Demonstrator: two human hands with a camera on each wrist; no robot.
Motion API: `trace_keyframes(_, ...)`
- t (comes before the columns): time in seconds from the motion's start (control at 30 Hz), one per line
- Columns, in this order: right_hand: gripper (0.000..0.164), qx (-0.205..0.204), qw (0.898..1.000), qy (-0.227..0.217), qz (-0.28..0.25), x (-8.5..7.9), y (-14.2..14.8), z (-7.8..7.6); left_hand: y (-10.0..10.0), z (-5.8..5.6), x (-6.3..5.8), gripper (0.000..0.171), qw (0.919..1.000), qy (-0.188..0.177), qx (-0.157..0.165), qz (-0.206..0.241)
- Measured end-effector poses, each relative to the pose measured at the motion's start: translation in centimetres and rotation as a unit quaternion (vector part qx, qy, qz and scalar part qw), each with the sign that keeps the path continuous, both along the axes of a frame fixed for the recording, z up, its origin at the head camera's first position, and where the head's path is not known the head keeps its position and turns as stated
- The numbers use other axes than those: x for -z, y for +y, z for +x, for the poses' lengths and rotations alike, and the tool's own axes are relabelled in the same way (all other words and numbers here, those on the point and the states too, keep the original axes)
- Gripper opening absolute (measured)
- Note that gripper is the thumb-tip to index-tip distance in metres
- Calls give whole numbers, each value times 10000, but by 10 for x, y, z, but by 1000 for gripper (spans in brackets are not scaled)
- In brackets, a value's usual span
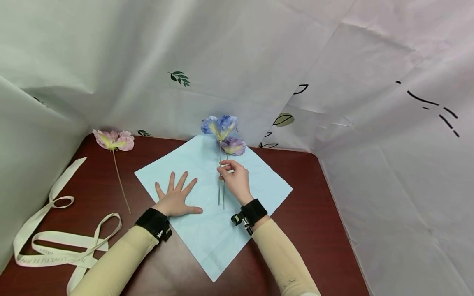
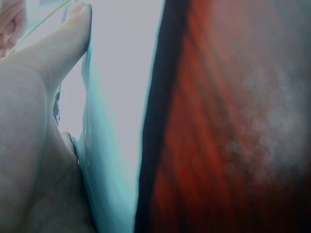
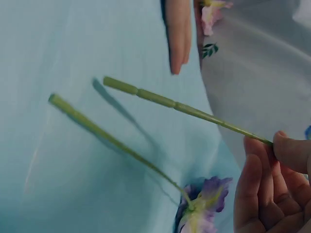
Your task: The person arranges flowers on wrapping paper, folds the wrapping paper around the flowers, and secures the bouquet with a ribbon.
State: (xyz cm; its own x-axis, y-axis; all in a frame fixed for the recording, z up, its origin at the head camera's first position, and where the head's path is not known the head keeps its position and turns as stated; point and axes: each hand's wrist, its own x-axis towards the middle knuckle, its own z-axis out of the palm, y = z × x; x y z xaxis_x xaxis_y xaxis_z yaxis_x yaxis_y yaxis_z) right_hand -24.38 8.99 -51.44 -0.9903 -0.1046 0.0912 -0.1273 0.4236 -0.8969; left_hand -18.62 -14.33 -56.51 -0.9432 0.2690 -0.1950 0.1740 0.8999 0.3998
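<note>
A light-blue sheet of wrapping paper (image 1: pixel 211 246) lies like a diamond on the table. On its left part my left hand (image 1: pixel 177 201) rests flat with fingers spread. My right hand (image 1: pixel 237 179) pinches the stem of a blue artificial flower (image 1: pixel 221 126) between thumb and fingers; in the right wrist view the stem (image 3: pixel 194 111) is raised, casting a shadow on the paper. A purple artificial flower (image 1: pixel 234 146) lies on the paper beneath it, its stem (image 3: pixel 116 143) running beside the held one. The left wrist view shows the thumb (image 2: pixel 63 43) along the paper.
A pink artificial flower (image 1: pixel 115 140) lies at the table's back left. Loops of cream ribbon (image 1: pixel 61 238) with printed letters spread over the front left, close to the left sleeve. Pale printed fabric (image 1: pixel 237 61) rises behind and beside the brown table (image 1: pixel 307 230).
</note>
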Motion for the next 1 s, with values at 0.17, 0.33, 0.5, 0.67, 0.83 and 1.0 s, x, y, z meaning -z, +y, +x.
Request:
trace_keyframes(0.17, 26, 43, 9999, -60, 155, 0, 0, -2, -2, -3, 4, 121, 10000, -36, 7, 65)
trace_keyframes(0.33, 30, 160, 9973, -466, 535, 11, 1, -11, -4, -5, 17, 124, 9998, -23, 43, 168)
trace_keyframes(0.5, 29, 213, 9943, -667, 807, 20, 1, -15, -3, -3, 17, 123, 9998, 26, 72, 163)
trace_keyframes(0.67, 23, 404, 9882, -638, 1329, 26, 1, -18, -1, -1, 6, 119, 9999, -41, 92, 84)
trace_keyframes(0.83, 16, 549, 9818, -662, 1691, 29, 0, -20, -1, 1, 2, 117, 10000, -49, 80, 7)
trace_keyframes(1.0, 18, 588, 9790, -775, 1794, 33, 0, -20, 0, 1, 2, 117, 10000, 6, 50, 64)
